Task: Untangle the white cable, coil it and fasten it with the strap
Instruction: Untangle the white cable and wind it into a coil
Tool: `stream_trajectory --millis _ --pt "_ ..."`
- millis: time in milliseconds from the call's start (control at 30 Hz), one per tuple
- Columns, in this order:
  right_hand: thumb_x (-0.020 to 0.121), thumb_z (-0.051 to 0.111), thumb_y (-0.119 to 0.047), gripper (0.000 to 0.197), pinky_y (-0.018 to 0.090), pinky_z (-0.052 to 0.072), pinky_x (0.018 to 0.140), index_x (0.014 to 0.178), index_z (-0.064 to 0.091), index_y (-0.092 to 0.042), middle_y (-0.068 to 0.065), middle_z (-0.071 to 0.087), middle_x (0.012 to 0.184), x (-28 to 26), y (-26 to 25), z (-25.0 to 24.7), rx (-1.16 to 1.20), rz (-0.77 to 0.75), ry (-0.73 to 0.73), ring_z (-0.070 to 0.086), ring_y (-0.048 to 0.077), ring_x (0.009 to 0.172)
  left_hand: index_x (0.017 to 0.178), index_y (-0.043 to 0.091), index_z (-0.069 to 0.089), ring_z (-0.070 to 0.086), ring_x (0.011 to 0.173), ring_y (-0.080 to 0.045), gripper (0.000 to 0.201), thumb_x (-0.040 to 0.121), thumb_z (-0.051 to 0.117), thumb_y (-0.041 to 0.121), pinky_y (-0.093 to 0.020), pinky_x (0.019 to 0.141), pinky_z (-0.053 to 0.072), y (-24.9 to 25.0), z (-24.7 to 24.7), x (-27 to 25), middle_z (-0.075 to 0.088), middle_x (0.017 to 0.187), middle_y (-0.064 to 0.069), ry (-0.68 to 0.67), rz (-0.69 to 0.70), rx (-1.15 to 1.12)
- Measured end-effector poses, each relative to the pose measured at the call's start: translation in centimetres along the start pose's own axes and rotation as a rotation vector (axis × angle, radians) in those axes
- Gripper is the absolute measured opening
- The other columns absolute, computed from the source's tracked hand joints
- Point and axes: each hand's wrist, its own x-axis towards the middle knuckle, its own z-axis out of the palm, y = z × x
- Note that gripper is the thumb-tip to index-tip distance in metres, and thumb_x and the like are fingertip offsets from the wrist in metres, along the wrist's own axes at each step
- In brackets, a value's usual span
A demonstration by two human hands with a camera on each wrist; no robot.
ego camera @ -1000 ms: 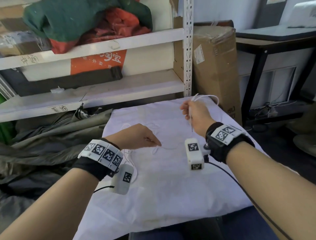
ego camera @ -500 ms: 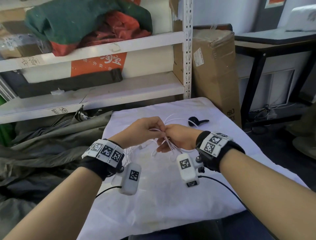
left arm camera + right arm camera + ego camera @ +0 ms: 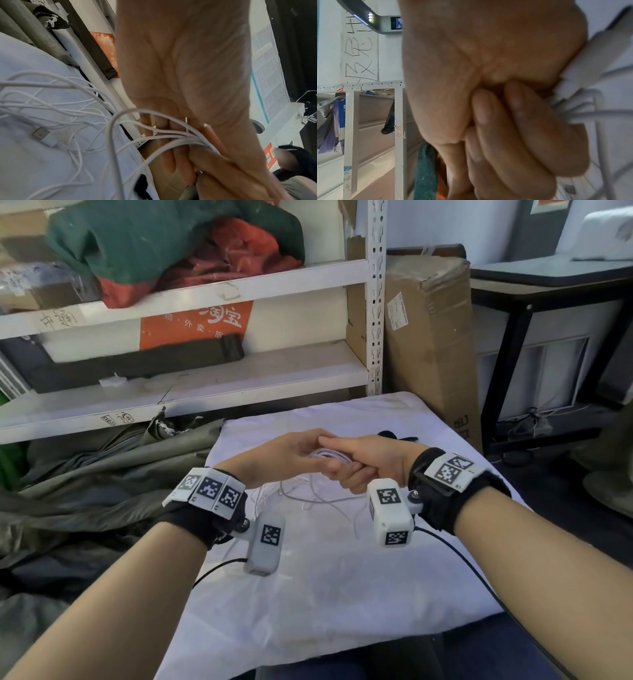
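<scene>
Over the middle of the white cloth, my left hand (image 3: 294, 451) and right hand (image 3: 363, 465) meet. Between them sits a bunch of white cable (image 3: 325, 455) strands; the left fingers hold it and the right fingers curl round it. Loose loops (image 3: 308, 498) hang from the bunch down onto the cloth. The left wrist view shows several strands (image 3: 154, 136) crossing my left fingers (image 3: 176, 159) and the cable's USB plug (image 3: 42, 135) lying on the cloth. The right wrist view shows my right hand (image 3: 513, 128) curled tight, with cable (image 3: 576, 109) coming out at its side. The black strap (image 3: 394, 435) lies just behind the right hand.
The white cloth (image 3: 342, 594) covers the work surface. A white metal shelf (image 3: 205, 392) stands behind it, with an olive tarp (image 3: 102, 474) heaped at the left. A tall cardboard box (image 3: 428, 337) and a black table (image 3: 548, 285) stand at the right.
My right hand came down from the far right, where it held a raised cable loop, and met the left hand, which rose off the cloth. Both now hold the gathered strands.
</scene>
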Motion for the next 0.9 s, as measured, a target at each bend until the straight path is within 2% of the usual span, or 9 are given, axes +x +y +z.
stream_trajectory --millis 100,200,300,400,500,600,733,800,900 --pt "0.101 0.032 -0.043 0.049 0.015 0.015 0.036 0.077 0.062 -0.013 -0.009 0.029 0.046 -0.6 0.0 -0.6 -0.034 -0.001 0.042 0.022 0.001 0.032 0.110 0.021 0.062 0.056 0.073 -0.008 0.024 0.088 0.065 0.031 -0.023 0.078 0.045 -0.3 -0.2 0.1 0.067 0.077 0.012 0.007 -0.037 0.083" --pt "0.102 0.031 -0.035 0.035 0.013 0.017 0.037 0.090 0.055 -0.012 -0.009 0.029 0.047 -0.8 0.1 -0.8 -0.023 0.021 0.086 0.023 0.002 0.032 0.105 0.026 0.062 0.050 0.062 -0.006 0.018 0.087 0.066 0.028 -0.010 0.063 0.040 -0.8 -0.1 0.4 0.059 0.060 0.015 0.068 -0.059 0.115" --pt "0.103 0.030 -0.032 0.031 0.011 0.017 0.036 0.095 0.052 -0.012 -0.010 0.029 0.045 -0.7 0.4 -1.1 0.029 0.028 0.116 0.024 0.002 0.030 0.102 0.027 0.060 0.048 0.063 -0.010 0.017 0.087 0.066 0.031 -0.015 0.061 0.037 -1.8 -0.1 0.5 0.055 0.066 0.007 0.175 -0.047 0.265" --pt "0.103 0.029 -0.030 0.036 0.011 0.020 0.036 0.107 0.056 -0.005 -0.009 0.028 0.046 -0.5 0.6 -1.5 0.049 0.023 0.144 0.024 0.002 0.032 0.105 0.022 0.058 0.051 0.070 -0.015 0.012 0.093 0.055 0.024 -0.018 0.059 0.036 -3.0 -0.1 0.4 0.057 0.076 0.004 0.250 -0.032 0.559" --pt "0.103 0.031 -0.027 0.032 0.012 0.020 0.038 0.102 0.055 -0.006 -0.010 0.029 0.047 -0.3 0.7 -1.5 0.043 0.003 0.143 0.025 0.002 0.033 0.103 0.018 0.060 0.053 0.074 -0.018 0.015 0.095 0.048 0.016 -0.026 0.061 0.035 -4.0 -0.1 0.5 0.058 0.078 0.005 0.361 -0.040 0.657" --pt "0.103 0.032 -0.025 0.028 0.012 0.026 0.039 0.092 0.051 -0.009 -0.009 0.030 0.047 -0.1 1.0 -1.5 0.035 -0.031 0.150 0.030 0.001 0.036 0.101 0.019 0.063 0.060 0.077 -0.013 0.022 0.091 0.047 0.007 -0.019 0.065 0.041 -4.3 -0.4 1.0 0.067 0.079 0.005 0.416 -0.102 0.432" --pt "0.103 0.033 -0.026 0.027 0.016 0.044 0.054 0.089 0.051 -0.011 -0.008 0.032 0.045 -0.3 1.4 -1.6 0.036 -0.093 0.182 0.052 0.007 0.048 0.103 0.016 0.065 0.065 0.072 -0.005 0.026 0.089 0.050 0.001 -0.019 0.072 0.044 -3.9 -0.8 1.1 0.073 0.080 -0.004 0.458 -0.142 -0.155" --pt "0.102 0.036 -0.026 0.025 0.014 0.044 0.051 0.090 0.052 -0.010 -0.008 0.031 0.047 -0.4 1.4 -1.5 0.054 -0.099 0.198 0.051 0.006 0.046 0.104 0.015 0.065 0.065 0.073 -0.008 0.029 0.089 0.047 -0.002 -0.018 0.072 0.045 -3.6 -0.9 1.0 0.072 0.080 -0.006 0.459 -0.126 -0.281" --pt "0.102 0.037 -0.026 0.024 0.011 0.032 0.040 0.091 0.051 -0.010 -0.009 0.031 0.048 -0.6 1.0 -1.4 0.039 -0.064 0.174 0.038 0.002 0.039 0.102 0.016 0.064 0.067 0.077 -0.013 0.030 0.092 0.043 -0.003 -0.021 0.075 0.048 -3.7 -0.8 0.9 0.072 0.078 -0.005 0.445 -0.104 -0.372"
